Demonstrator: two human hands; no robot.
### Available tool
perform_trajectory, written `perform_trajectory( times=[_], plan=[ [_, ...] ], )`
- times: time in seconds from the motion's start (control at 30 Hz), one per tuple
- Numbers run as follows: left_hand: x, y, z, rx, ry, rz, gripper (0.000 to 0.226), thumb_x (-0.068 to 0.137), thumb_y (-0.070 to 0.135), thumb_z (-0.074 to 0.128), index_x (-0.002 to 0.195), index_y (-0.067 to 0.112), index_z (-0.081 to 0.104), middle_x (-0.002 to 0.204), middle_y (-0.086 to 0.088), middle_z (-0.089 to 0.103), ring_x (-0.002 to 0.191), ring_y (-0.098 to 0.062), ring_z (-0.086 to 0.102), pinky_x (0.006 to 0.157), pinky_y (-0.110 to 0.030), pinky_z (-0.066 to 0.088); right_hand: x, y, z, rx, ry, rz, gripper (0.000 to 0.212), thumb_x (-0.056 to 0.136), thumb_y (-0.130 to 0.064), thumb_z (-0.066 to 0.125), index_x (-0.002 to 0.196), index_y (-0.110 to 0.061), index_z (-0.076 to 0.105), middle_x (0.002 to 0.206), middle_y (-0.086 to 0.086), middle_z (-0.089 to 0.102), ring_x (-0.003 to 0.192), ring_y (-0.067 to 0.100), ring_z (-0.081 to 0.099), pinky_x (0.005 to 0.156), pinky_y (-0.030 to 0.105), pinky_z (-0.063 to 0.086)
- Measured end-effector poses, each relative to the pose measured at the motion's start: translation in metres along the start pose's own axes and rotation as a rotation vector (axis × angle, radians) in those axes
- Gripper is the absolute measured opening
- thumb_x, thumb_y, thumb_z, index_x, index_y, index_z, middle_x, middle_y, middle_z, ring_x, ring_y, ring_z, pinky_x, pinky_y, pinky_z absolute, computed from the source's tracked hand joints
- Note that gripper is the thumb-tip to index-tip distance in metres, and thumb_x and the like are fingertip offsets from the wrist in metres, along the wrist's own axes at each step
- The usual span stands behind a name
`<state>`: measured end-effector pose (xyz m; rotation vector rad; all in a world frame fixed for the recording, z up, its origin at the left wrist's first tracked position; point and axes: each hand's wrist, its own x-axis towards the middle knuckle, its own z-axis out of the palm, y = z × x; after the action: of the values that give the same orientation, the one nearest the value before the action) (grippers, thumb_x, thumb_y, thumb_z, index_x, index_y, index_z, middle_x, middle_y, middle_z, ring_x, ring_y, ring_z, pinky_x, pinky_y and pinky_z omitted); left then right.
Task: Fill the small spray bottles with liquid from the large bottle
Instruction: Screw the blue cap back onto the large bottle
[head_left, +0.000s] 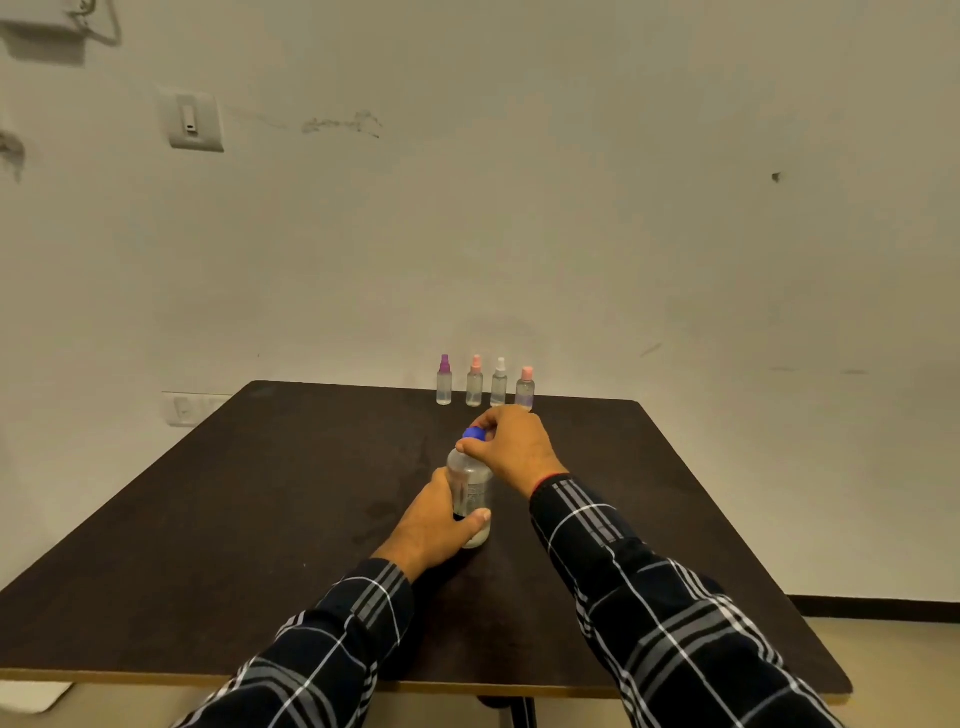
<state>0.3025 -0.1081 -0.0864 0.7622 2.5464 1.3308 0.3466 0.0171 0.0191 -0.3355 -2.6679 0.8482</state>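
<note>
A large clear bottle (471, 488) stands upright in the middle of the dark table (208, 545). My left hand (434, 522) wraps around its lower body. My right hand (511, 447) pinches its blue cap (472, 434) from above. Several small clear spray bottles stand in a row at the table's far edge: one with a purple top (444, 382), one with a pink top (475, 383), one with a white top (499, 383) and a shorter one with a pink top (525, 388). All of them have their tops on.
The table meets a pale wall at the back. A wall switch (192, 122) is high on the left and a socket plate (182, 409) sits low by the table's far left corner. The table's right edge drops to the floor (893, 654).
</note>
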Motion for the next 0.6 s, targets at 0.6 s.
perform_trajectory(
  times=[0.6],
  plan=[
    [0.063, 0.011, -0.057, 0.569, -0.318, 0.057, 0.045, 0.096, 0.016, 0.063, 0.138, 0.029, 0.06, 0.134, 0.006, 0.063, 0.123, -0.014, 0.058, 0.11, -0.036, 0.046, -0.007, 0.059, 0.011, 0.219, -0.162, 0.125, 0.07, 0.073, -0.021, 0.086, 0.131, -0.024, 0.046, 0.128, 0.001, 0.058, 0.117, 0.02, 0.057, 0.1, 0.037, 0.049]
  ],
)
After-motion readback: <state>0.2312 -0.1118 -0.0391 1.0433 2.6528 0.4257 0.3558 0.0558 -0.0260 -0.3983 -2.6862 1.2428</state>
